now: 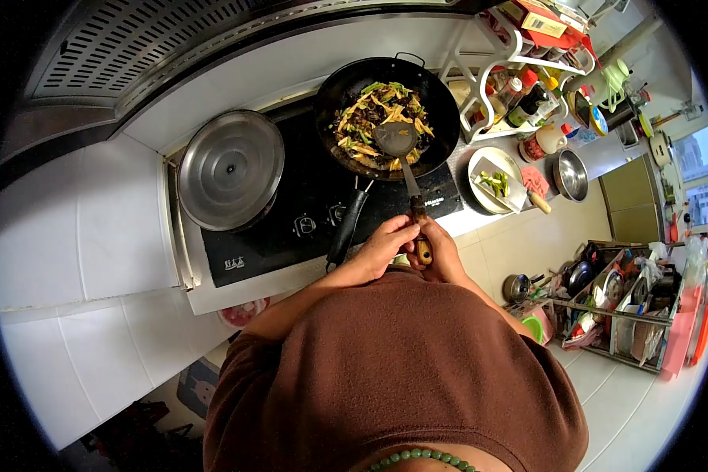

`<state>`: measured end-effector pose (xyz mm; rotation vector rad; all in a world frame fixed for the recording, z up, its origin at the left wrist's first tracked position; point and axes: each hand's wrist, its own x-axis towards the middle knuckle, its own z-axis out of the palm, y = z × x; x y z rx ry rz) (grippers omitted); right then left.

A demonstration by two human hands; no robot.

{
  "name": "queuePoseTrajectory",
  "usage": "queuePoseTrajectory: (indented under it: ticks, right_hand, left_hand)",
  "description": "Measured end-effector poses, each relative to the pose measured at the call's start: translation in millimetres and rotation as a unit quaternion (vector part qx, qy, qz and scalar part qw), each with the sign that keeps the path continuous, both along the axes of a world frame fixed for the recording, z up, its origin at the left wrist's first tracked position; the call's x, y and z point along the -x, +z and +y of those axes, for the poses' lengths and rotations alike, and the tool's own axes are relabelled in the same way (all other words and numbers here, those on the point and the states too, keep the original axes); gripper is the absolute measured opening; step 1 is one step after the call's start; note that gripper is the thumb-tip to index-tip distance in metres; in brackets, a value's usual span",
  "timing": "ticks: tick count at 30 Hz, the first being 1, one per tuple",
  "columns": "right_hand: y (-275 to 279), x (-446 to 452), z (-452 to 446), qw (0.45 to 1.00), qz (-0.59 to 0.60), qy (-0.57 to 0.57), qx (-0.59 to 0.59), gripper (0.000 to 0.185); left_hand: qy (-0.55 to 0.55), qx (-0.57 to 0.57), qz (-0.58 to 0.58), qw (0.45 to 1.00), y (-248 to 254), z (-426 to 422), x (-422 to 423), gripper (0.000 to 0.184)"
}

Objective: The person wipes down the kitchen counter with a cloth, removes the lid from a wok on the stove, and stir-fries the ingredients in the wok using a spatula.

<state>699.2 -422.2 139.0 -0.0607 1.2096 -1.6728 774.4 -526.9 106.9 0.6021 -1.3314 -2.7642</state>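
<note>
A metal spatula [409,175] with a wooden-looking handle reaches from my hands into a black wok [448,118]. Its blade rests on a stir-fry [377,110] of pale yellow strips, dark pieces and green bits. My right hand [442,253] is closed around the handle from the right side. From the left, my left hand [384,245] has its fingers on the same handle, close against the right hand. The wok's own black handle [348,226] points toward me, just left of my left hand, untouched.
Left on the black stove [248,256] sits a round metal lid [230,169]. A plate [480,203] holds a knife and green pieces; a steel bowl [570,175] stands farther right. Bottles [531,102] crowd a white rack. A loaded dish rack [598,309] stands low at right.
</note>
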Motion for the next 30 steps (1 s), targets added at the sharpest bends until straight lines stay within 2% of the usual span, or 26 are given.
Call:
queuePoseTrajectory:
  ticks: [5, 30]
  right_hand:
    - [4, 2, -1, 1.000, -0.022, -0.016, -0.008, 0.016]
    - [10, 7, -5, 1.000, -0.011, 0.004, -0.012, 0.015]
  left_hand:
    - [-0.003, -0.007, 0.006, 1.000, 4, -1, 0, 0.013]
    - [-0.012, -0.008, -0.002, 1.000, 7, -3, 4, 0.016]
